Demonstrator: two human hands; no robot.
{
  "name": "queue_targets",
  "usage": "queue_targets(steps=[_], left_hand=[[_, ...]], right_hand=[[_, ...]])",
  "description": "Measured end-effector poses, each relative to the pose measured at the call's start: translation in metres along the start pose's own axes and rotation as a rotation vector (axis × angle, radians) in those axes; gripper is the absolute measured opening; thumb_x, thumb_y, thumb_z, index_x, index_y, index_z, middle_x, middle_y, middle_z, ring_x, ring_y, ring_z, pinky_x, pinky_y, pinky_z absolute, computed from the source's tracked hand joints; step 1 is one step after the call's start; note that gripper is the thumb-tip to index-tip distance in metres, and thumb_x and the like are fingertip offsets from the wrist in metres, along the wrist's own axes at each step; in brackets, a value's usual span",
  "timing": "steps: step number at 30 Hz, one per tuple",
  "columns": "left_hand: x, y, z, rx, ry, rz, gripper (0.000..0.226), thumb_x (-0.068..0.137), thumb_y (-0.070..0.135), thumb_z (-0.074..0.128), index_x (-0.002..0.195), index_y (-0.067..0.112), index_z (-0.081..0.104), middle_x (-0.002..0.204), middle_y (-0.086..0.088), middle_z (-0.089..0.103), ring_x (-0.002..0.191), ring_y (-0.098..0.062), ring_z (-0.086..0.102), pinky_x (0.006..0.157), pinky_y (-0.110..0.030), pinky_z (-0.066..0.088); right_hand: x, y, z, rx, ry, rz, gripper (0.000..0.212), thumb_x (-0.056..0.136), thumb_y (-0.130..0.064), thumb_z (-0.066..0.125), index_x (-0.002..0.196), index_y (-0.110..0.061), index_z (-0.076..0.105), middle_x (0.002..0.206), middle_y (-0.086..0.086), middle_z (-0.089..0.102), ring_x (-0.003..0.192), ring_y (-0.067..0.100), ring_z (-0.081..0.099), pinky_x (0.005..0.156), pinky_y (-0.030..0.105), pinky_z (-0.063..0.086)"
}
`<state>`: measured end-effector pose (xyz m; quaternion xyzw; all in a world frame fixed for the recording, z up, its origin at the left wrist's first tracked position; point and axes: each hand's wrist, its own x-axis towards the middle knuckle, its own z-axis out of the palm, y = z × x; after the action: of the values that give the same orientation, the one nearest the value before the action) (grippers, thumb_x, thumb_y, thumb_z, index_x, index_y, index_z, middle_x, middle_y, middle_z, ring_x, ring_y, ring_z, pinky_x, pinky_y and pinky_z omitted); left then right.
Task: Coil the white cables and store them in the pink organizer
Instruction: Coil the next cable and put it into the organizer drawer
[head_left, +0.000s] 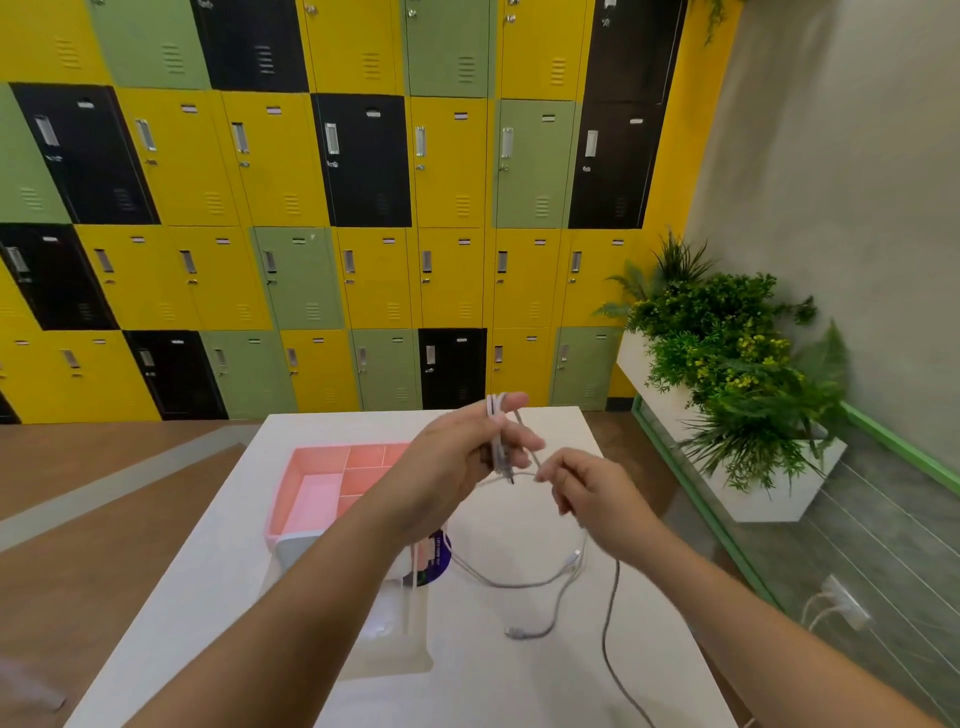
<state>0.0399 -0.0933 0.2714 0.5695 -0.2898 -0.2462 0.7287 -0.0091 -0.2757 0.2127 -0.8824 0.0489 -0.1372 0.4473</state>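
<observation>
Just beside the pink organizer (322, 460), left hand (452, 457) fingers grip looped white cable (497, 447); right hand (592, 499) fingers pinch its strand.

Left hand (457, 462) gripping a looped white cable (497, 441) above a table (519, 686), right hand (587, 488) pinching its loose strand just beside, more cables (519, 584) lying on the table below, pink organizer (311, 467) sitting left of the hands, lockers (363, 208) and plants (727, 353) standing behind.
</observation>
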Motion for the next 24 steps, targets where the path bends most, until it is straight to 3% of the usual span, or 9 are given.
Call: queue_targets(steps=[2, 5, 8, 11, 13, 15, 16, 19, 24], left_hand=[[0.003, -0.004, -0.001, 0.036, 0.017, 0.005, 0.029, 0.103, 0.006, 0.033, 0.124, 0.019, 0.048, 0.101, -0.002, 0.073, 0.084, -0.012, 0.065, 0.088, -0.027, 0.048], [0.007, -0.014, -0.003, 0.233, 0.065, 0.019, 0.029, 0.104, 0.008, 0.034, 0.129, 0.018, 0.045, 0.119, -0.003, 0.069, 0.097, -0.009, 0.067, 0.091, -0.024, 0.05], [0.009, -0.025, -0.007, 0.431, 0.102, 0.015, 0.04, 0.104, 0.01, 0.036, 0.144, 0.013, 0.034, 0.115, 0.004, 0.069, 0.099, -0.007, 0.067, 0.084, -0.015, 0.05], [0.008, -0.032, -0.01, 0.608, 0.12, -0.004, 0.044, 0.104, 0.012, 0.037, 0.147, 0.013, 0.031, 0.114, 0.006, 0.068, 0.099, -0.003, 0.066, 0.078, -0.006, 0.047], [0.007, -0.034, -0.012, 0.685, 0.095, -0.041, 0.042, 0.104, 0.013, 0.038, 0.145, 0.013, 0.035, 0.121, 0.005, 0.064, 0.106, -0.007, 0.062, 0.074, -0.001, 0.043], [0.005, -0.036, -0.013, 0.729, 0.052, -0.088, 0.039, 0.104, 0.015, 0.039, 0.142, 0.012, 0.042, 0.131, 0.004, 0.058, 0.107, -0.008, 0.058, 0.079, -0.006, 0.043], [0.003, -0.036, -0.013, 0.709, 0.023, -0.106, 0.039, 0.104, 0.017, 0.038, 0.142, 0.013, 0.042, 0.131, 0.003, 0.06, 0.104, -0.01, 0.06, 0.085, -0.015, 0.046], [-0.003, -0.034, -0.012, 0.644, -0.056, -0.133, 0.034, 0.105, 0.019, 0.033, 0.136, 0.02, 0.047, 0.1, 0.001, 0.074, 0.092, -0.013, 0.068, 0.094, -0.037, 0.049], [-0.007, -0.024, -0.005, 0.738, -0.14, -0.135, 0.024, 0.1, 0.018, 0.039, 0.087, 0.026, 0.057, 0.079, 0.005, 0.069, 0.075, -0.007, 0.062, 0.081, -0.032, 0.049]], right_hand=[[-0.01, -0.01, 0.011, -0.169, -0.05, -0.048, 0.026, 0.099, -0.017, 0.047, 0.081, -0.029, 0.061, 0.054, -0.012, 0.052, 0.051, 0.001, 0.046, 0.054, 0.017, 0.035], [-0.023, -0.028, 0.02, -0.42, -0.12, -0.144, 0.023, 0.101, -0.027, 0.041, 0.102, -0.022, 0.064, 0.074, -0.017, 0.059, 0.061, 0.0, 0.047, 0.055, 0.015, 0.031], [-0.03, -0.043, 0.017, -0.552, -0.188, -0.162, 0.029, 0.1, -0.039, 0.042, 0.109, -0.02, 0.062, 0.097, -0.001, 0.068, 0.081, 0.015, 0.057, 0.065, 0.027, 0.041], [-0.034, -0.055, 0.009, -0.646, -0.252, -0.191, 0.029, 0.1, -0.039, 0.043, 0.113, -0.021, 0.061, 0.103, 0.002, 0.068, 0.093, 0.02, 0.06, 0.076, 0.033, 0.045], [-0.031, -0.06, 0.001, -0.696, -0.242, -0.237, 0.029, 0.101, -0.037, 0.041, 0.113, -0.02, 0.06, 0.103, 0.003, 0.067, 0.091, 0.02, 0.058, 0.068, 0.03, 0.041], [-0.025, -0.064, -0.008, -0.744, -0.208, -0.28, 0.026, 0.102, -0.036, 0.039, 0.11, -0.021, 0.059, 0.099, 0.002, 0.066, 0.084, 0.019, 0.054, 0.058, 0.025, 0.033], [-0.022, -0.064, -0.013, -0.766, -0.183, -0.297, 0.025, 0.102, -0.037, 0.039, 0.107, -0.022, 0.059, 0.097, 0.001, 0.066, 0.082, 0.019, 0.053, 0.056, 0.026, 0.031], [-0.012, -0.061, -0.025, -0.759, -0.116, -0.311, 0.025, 0.099, -0.041, 0.044, 0.1, -0.024, 0.062, 0.089, -0.001, 0.067, 0.082, 0.018, 0.056, 0.061, 0.031, 0.036], [-0.004, -0.055, -0.033, -0.729, -0.127, -0.332, 0.027, 0.099, -0.042, 0.044, 0.096, -0.022, 0.063, 0.083, -0.002, 0.065, 0.076, 0.017, 0.054, 0.063, 0.033, 0.04]])
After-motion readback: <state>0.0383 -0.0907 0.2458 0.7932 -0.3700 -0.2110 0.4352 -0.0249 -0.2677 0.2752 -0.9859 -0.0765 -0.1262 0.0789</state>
